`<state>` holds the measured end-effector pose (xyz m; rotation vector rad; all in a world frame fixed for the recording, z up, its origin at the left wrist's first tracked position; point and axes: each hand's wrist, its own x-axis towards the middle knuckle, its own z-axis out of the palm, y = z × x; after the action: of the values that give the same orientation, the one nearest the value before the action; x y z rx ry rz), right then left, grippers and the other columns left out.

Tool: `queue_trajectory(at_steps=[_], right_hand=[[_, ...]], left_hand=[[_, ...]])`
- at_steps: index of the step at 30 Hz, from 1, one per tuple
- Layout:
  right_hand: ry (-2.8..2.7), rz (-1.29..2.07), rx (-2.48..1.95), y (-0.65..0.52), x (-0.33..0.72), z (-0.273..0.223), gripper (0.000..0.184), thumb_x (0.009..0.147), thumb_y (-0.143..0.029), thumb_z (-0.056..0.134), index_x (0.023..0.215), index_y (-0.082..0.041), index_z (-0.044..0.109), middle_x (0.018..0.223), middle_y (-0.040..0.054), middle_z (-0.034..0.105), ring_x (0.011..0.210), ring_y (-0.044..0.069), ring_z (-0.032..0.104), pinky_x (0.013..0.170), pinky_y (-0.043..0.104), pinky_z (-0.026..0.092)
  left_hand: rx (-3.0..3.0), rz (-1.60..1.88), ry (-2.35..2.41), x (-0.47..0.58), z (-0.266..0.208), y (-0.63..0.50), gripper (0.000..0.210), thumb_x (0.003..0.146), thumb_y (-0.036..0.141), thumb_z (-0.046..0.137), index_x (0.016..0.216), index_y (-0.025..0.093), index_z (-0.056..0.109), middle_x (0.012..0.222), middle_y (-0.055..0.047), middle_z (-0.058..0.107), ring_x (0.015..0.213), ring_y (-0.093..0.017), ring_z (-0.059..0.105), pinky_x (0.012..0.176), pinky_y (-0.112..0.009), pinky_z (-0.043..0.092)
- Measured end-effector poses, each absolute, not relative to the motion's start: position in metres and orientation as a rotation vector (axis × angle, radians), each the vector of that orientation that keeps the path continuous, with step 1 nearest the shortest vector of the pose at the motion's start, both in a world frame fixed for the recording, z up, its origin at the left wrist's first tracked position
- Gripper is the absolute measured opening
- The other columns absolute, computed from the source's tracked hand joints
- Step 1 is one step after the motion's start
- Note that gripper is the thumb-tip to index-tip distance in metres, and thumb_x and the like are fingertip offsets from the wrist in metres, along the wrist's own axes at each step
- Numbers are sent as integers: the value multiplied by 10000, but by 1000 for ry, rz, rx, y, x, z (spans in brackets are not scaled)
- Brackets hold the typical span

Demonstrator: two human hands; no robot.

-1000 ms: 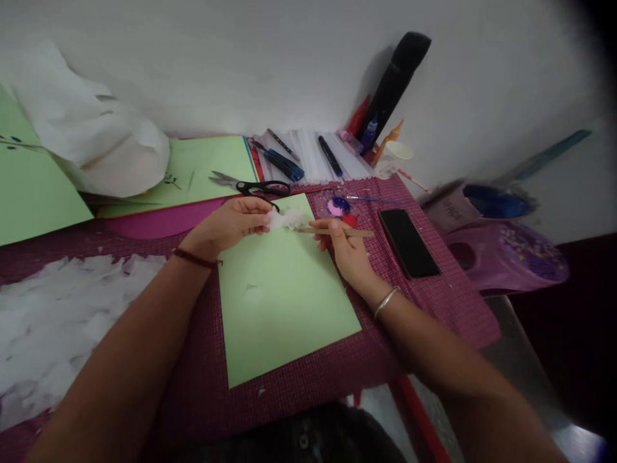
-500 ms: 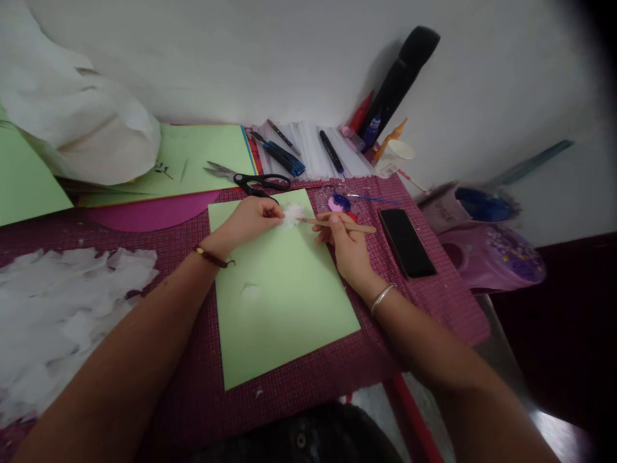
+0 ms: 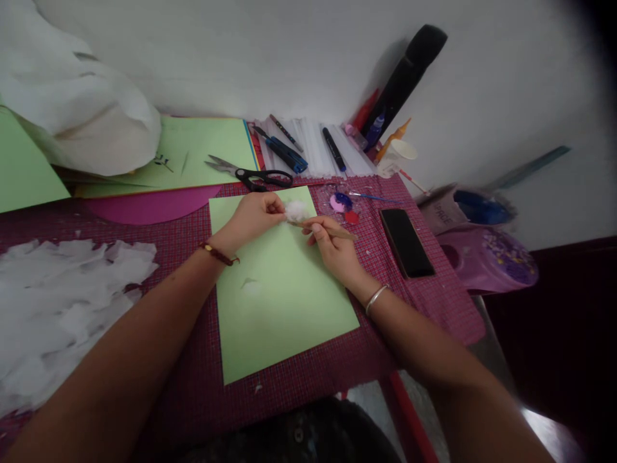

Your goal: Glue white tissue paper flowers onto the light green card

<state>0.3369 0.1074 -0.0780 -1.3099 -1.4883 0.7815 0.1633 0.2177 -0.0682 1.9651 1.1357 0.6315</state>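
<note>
A light green sheet of paper [image 3: 279, 321] lies on the red checked cloth under both hands. Over its far end my left hand [image 3: 255, 218] is closed, fingertips pinching the edge of a white fluffy tuft [image 3: 296, 209]. My right hand [image 3: 335, 247] grips a slim wooden stick [image 3: 340, 233] whose tip reaches the near side of the tuft; whether it touches is too small to tell. A small white scrap [image 3: 250, 286] rests on the sheet.
Black-handled scissors [image 3: 255, 175] lie beyond the sheet. Paint blobs on a clear palette [image 3: 342, 202] and a phone [image 3: 407, 243] are to the right. White paper pieces [image 3: 62, 315] cover the left. A marker [image 3: 334, 148] and paper cup [image 3: 399, 154] stand farther back.
My right hand has moved slightly left and nearer, bringing the stick's tip below the tuft. The red paint blob now shows more fully. My left hand keeps its pinch.
</note>
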Motion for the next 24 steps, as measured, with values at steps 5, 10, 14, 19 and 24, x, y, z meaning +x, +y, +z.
queue_trajectory(at_steps=[5, 10, 14, 19, 24], right_hand=[[-1644, 655, -1329, 106, 339, -81, 224, 977, -373, 457, 993, -232, 631, 902, 39, 620, 783, 164, 582, 734, 328, 473], [-1851, 563, -1284, 101, 337, -77, 210, 990, -272, 430, 1038, -246, 633, 971, 56, 596, 913, 184, 579, 828, 347, 470], [-2046, 461, -1359, 99, 334, -75, 254, 998, -225, 391, 1061, -234, 636, 1035, 81, 587, 954, 199, 560, 847, 352, 453], [-2179, 360, -1450, 99, 331, -73, 268, 992, -219, 394, 1045, -171, 652, 1021, 118, 593, 915, 223, 546, 816, 369, 444], [-1893, 525, -1318, 98, 334, -74, 223, 986, -265, 433, 1039, -209, 641, 1015, 80, 606, 904, 186, 578, 823, 342, 462]], left_hand=[[1932, 695, 1096, 162, -67, 215, 172, 734, 309, 622, 753, 138, 630, 694, -22, 614, 636, -137, 510, 590, -259, 354], [1786, 819, 1087, 158, -67, 214, 205, 776, 345, 606, 708, 152, 596, 648, 4, 558, 593, -107, 429, 572, -245, 339], [1762, 826, 1069, 156, -69, 213, 202, 777, 347, 612, 729, 151, 606, 681, 1, 572, 608, -108, 438, 583, -245, 353], [1786, 815, 1072, 155, -71, 213, 182, 775, 323, 614, 734, 146, 610, 697, 0, 584, 623, -108, 460, 579, -242, 351], [1789, 802, 1072, 155, -69, 212, 180, 778, 314, 602, 736, 139, 611, 683, 15, 573, 622, -99, 452, 567, -228, 334]])
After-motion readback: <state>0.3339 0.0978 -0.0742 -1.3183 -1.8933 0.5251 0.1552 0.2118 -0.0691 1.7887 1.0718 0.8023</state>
